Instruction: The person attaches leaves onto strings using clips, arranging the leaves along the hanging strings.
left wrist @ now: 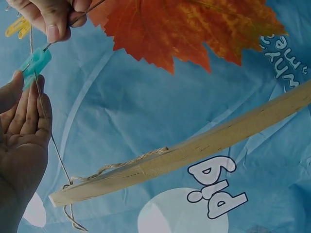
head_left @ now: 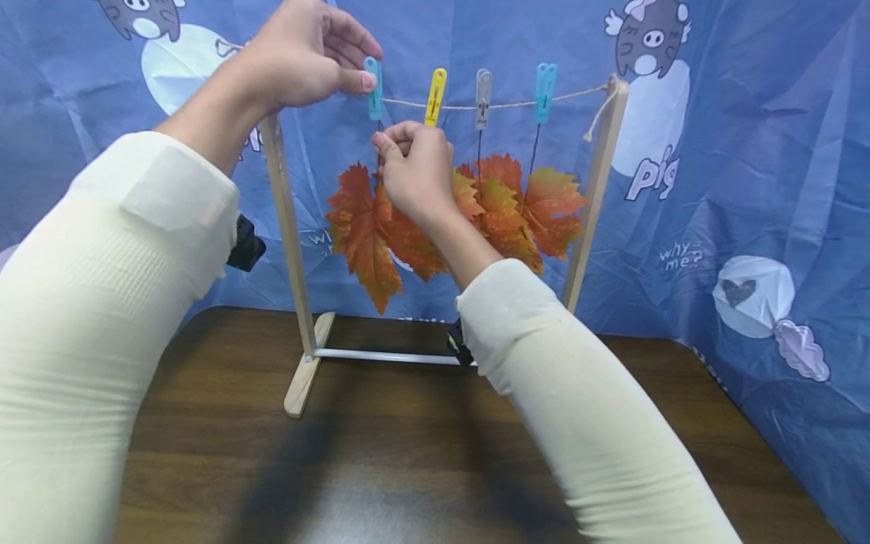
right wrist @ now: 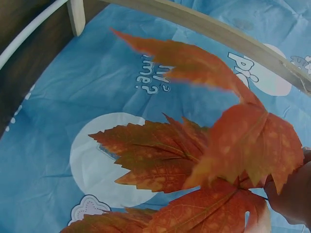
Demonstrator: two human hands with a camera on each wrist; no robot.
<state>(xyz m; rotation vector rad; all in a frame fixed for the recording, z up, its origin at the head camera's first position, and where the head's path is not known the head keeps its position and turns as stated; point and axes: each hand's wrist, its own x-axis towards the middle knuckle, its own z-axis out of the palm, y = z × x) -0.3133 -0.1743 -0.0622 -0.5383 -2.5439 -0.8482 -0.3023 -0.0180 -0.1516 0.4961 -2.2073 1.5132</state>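
My left hand pinches a light-blue clothespin at the left end of a string line. In the left wrist view the clothespin sits between thumb and fingers, on the string. Just below it, my right hand pinches the thin dark stem of an orange-red artificial maple leaf. The stem's tip meets the clothespin; whether the jaws grip it I cannot tell. In the right wrist view, leaves hide most of the right hand.
Yellow, grey and blue clothespins sit along the string, with more leaves hanging below. Wooden posts hold the string, above a white bar and the brown table. A blue printed cloth hangs behind.
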